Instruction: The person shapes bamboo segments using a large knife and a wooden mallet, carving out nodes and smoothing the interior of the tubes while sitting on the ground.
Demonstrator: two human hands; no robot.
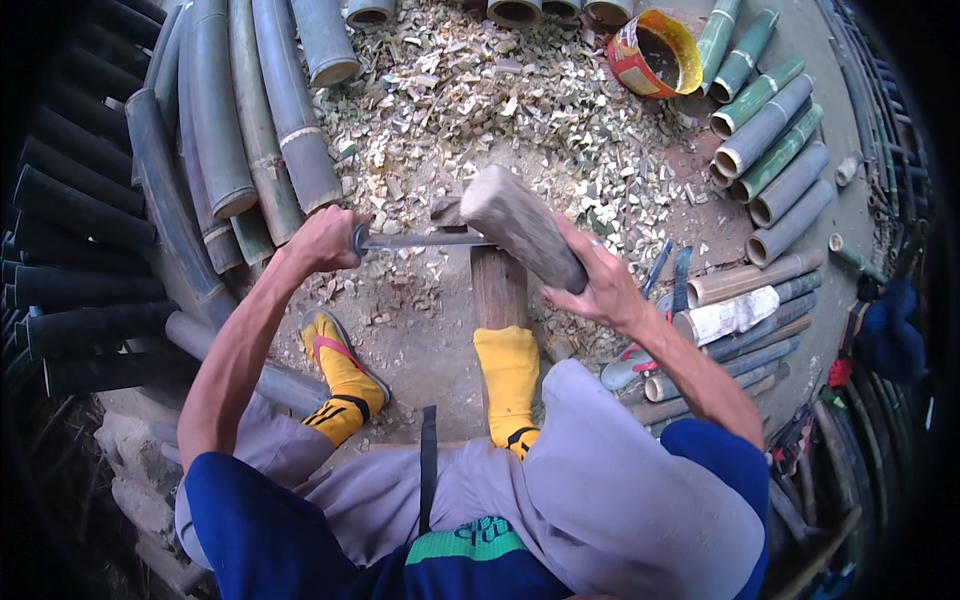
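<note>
My left hand (322, 240) grips the handle of a long knife (425, 240) whose blade lies level across the top end of an upright wooden piece (498, 285). My right hand (590, 280) holds a thick wooden club (520, 225) with its head resting on or just above the blade's far end. The wooden piece stands between my feet in yellow socks (508, 370), the left foot in a sandal (340, 365). I sit with grey trousers and blue sleeves below.
Wood chips (500, 110) cover the ground ahead. Long bamboo poles (255, 120) lie at the left, cut bamboo sections (770, 150) at the right. A yellow and red bucket (655, 52) lies tipped at the top. Small tools (680, 275) lie near my right arm.
</note>
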